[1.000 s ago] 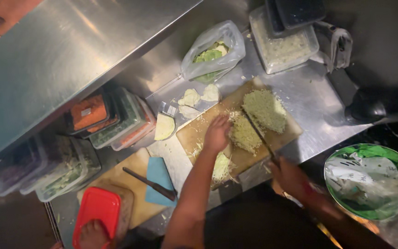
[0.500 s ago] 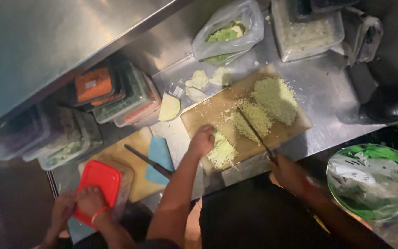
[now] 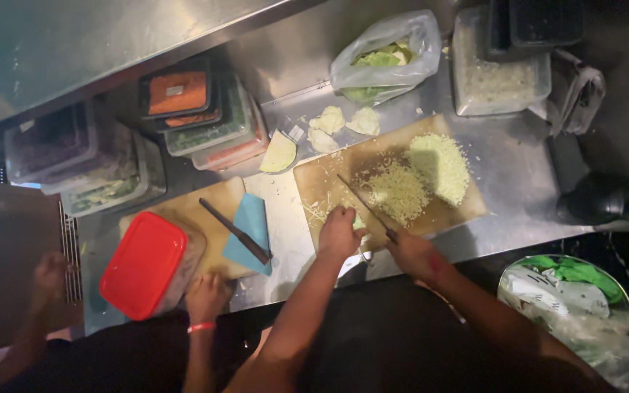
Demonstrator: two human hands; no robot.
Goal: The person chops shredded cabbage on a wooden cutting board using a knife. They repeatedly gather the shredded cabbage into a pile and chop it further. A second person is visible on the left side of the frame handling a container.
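My right hand [image 3: 414, 252] grips a long knife [image 3: 364, 205] whose blade angles up-left over a wooden cutting board [image 3: 322, 182]. My left hand [image 3: 339, 233] presses on a small piece of pale green cabbage [image 3: 359, 221] at the board's near edge, just left of the blade. Two heaps of finely chopped cabbage [image 3: 420, 178] lie on the middle and right of the board.
Cabbage chunks [image 3: 333, 124] and a plastic bag of leaves [image 3: 384, 54] lie behind the board. Stacked lidded tubs [image 3: 198, 116] stand at left. A co-worker's hands [image 3: 207, 296] are by a red-lidded container [image 3: 143, 263], a second board with a knife [image 3: 236, 231] and a blue cloth. A green-rimmed bin [image 3: 569, 298] sits lower right.
My left hand slid from the middle of the board to its near edge, gathering cabbage. The knife followed toward me. A co-worker's hands came in by the red-lidded container.
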